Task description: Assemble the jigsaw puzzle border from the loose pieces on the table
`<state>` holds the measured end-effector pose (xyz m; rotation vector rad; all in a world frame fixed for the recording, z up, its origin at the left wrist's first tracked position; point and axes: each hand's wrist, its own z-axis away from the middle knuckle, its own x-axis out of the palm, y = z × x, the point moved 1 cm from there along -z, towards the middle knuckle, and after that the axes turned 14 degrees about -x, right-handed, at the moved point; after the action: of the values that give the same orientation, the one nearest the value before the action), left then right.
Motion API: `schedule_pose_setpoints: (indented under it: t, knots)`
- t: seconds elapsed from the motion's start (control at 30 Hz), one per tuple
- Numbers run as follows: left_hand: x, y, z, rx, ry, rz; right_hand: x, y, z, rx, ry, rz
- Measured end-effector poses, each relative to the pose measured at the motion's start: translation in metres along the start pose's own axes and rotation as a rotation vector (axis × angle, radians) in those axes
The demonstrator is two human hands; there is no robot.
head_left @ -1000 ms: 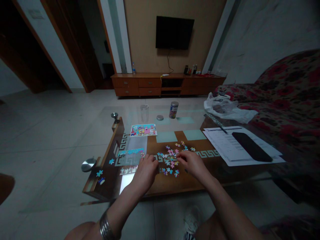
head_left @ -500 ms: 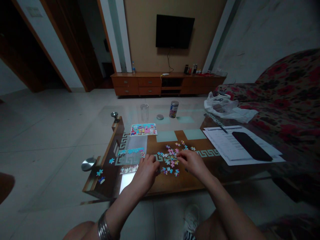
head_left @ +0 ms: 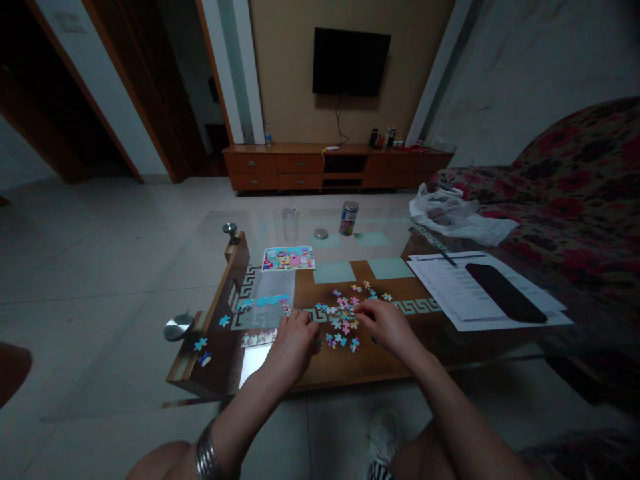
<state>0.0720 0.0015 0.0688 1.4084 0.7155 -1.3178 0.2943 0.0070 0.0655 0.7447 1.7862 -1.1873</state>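
My left hand (head_left: 296,339) rests at the left edge of a loose pile of jigsaw puzzle pieces (head_left: 344,325), fingers curled down; what they hold, if anything, is hidden. Reaching in from the right, my right hand (head_left: 384,322) has its fingertips drawn together at the pile's right side; I cannot make out what is between them. Left of my left hand lie a joined strip of pale pieces (head_left: 259,338) and a blue joined strip (head_left: 263,301). The colourful cartoon picture card (head_left: 289,259) lies farther back on the glass table (head_left: 320,375).
Loose pieces (head_left: 201,344) lie at the table's left. Behind the card stand a clear jar (head_left: 290,225), a round lid (head_left: 321,234) and a printed can (head_left: 349,219). On the right are papers (head_left: 440,287), a black phone (head_left: 505,293) and a plastic bag (head_left: 460,217).
Both hands keep almost the same places and poses at the pile. The whole view has shifted very slightly; no piece has clearly moved.
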Motion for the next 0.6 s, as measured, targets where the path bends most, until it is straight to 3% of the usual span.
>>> schedule_pose_setpoints:
  t: [0.43,0.5,0.6]
  knots:
    - [0.008,0.002,0.006,0.038,0.009,0.153,-0.001,0.0,0.0,-0.002,-0.011,-0.022]
    - [0.003,-0.008,0.008,-0.003,0.024,0.198,-0.001,0.003,0.0,-0.017,0.0,-0.027]
    - [-0.016,-0.043,0.013,-0.114,0.075,0.26,0.0,0.003,0.0,-0.041,0.03,-0.03]
